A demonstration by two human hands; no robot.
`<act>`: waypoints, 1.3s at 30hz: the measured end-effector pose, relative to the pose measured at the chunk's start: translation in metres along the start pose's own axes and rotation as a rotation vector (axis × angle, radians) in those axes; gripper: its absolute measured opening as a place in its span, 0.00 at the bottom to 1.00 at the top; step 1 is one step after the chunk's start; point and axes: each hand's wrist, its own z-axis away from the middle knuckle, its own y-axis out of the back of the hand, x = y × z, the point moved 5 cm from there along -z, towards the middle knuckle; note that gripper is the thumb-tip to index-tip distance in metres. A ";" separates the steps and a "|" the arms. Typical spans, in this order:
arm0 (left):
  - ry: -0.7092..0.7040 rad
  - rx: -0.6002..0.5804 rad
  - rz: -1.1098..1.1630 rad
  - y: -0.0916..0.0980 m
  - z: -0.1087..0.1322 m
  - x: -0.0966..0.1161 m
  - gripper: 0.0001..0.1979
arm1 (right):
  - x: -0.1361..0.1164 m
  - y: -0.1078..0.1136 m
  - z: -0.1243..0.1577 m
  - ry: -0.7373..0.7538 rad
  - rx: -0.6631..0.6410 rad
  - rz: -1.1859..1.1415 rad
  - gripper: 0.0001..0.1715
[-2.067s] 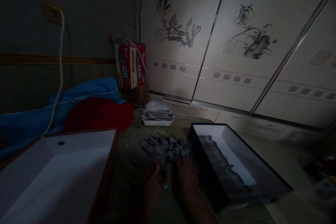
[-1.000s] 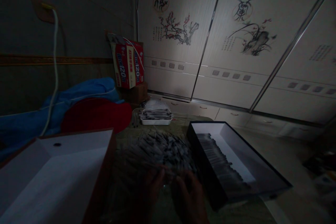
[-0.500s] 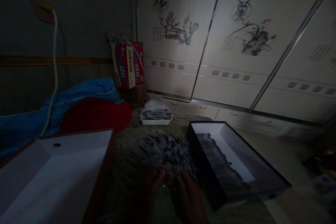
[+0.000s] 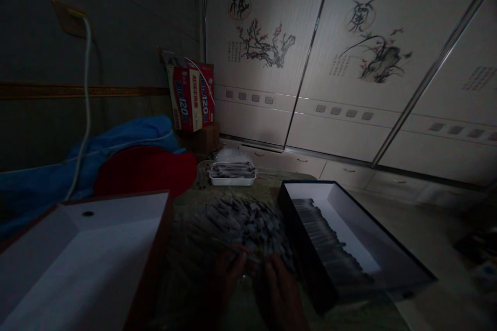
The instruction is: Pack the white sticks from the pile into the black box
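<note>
In the dim light my left hand [image 4: 225, 271] and my right hand [image 4: 280, 284] are close together at the near edge of a loose pile of slim, pen-like sticks [image 4: 244, 217], clear with dark parts. Between the fingertips runs one thin, pen-like stick [image 4: 253, 259]. The fingers of both hands are pinched around it; its exact kind is too dark to make out. Right of the pile, a dark-sided box [image 4: 310, 264] with a white inside holds a long row of similar sticks [image 4: 330, 240] laid side by side.
On the left stands a brown-edged box [image 4: 112, 248] with a white inside. A white tray [image 4: 233, 181] of sticks sits behind the pile. Blue cloth [image 4: 128, 134] and a red item [image 4: 145, 170] lie behind the left box. A red carton [image 4: 194, 98] stands near the wardrobe doors.
The whole view has shifted slightly, so things appear a little farther right. Both hands keep nearly the same pose around the stick.
</note>
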 end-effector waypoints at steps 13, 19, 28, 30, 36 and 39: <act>-0.058 -0.029 -0.049 -0.005 0.001 0.014 0.12 | -0.002 -0.001 0.001 -0.043 0.077 -0.003 0.20; -0.001 -0.051 -0.059 -0.004 -0.003 0.002 0.12 | 0.006 -0.001 0.014 0.102 0.162 0.110 0.23; -0.048 -0.019 -0.109 -0.003 -0.002 0.007 0.08 | -0.011 -0.003 0.008 0.035 0.129 0.047 0.22; -0.057 0.000 -0.110 -0.003 -0.001 0.009 0.09 | -0.006 -0.003 0.011 0.018 0.156 0.059 0.23; -0.057 -0.010 -0.118 -0.001 -0.002 0.011 0.09 | 0.012 -0.014 0.014 0.010 0.153 0.069 0.22; -0.061 -0.043 -0.152 -0.003 -0.002 0.010 0.07 | 0.013 -0.012 0.014 0.023 0.205 0.067 0.21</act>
